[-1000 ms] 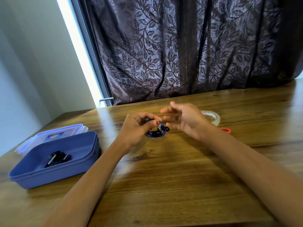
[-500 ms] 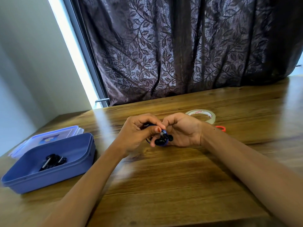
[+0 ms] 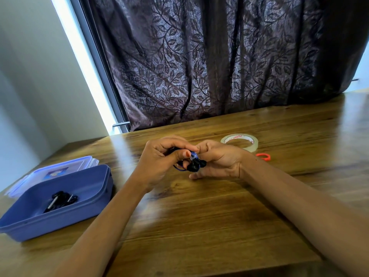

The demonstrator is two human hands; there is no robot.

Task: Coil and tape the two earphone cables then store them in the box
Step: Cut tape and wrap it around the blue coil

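A coiled blue earphone cable with black earbuds (image 3: 194,164) is held just above the middle of the wooden table (image 3: 199,216). My left hand (image 3: 159,162) pinches it from the left with thumb and fingers. My right hand (image 3: 217,159) closes on it from the right, fingers curled. A black coiled earphone (image 3: 60,198) lies inside the open blue plastic box (image 3: 93,198) at the left. A roll of clear tape (image 3: 239,141) lies flat behind my right hand.
The box's clear lid (image 3: 60,169) lies behind the box. A small orange ring-shaped item (image 3: 263,156) rests right of the tape. A dark leaf-patterned curtain (image 3: 219,56) hangs along the table's far edge.
My right hand, open and apart a second ago, has closed onto the coil beside my left hand. Both hands stay near the table's middle; the view shifted slightly.
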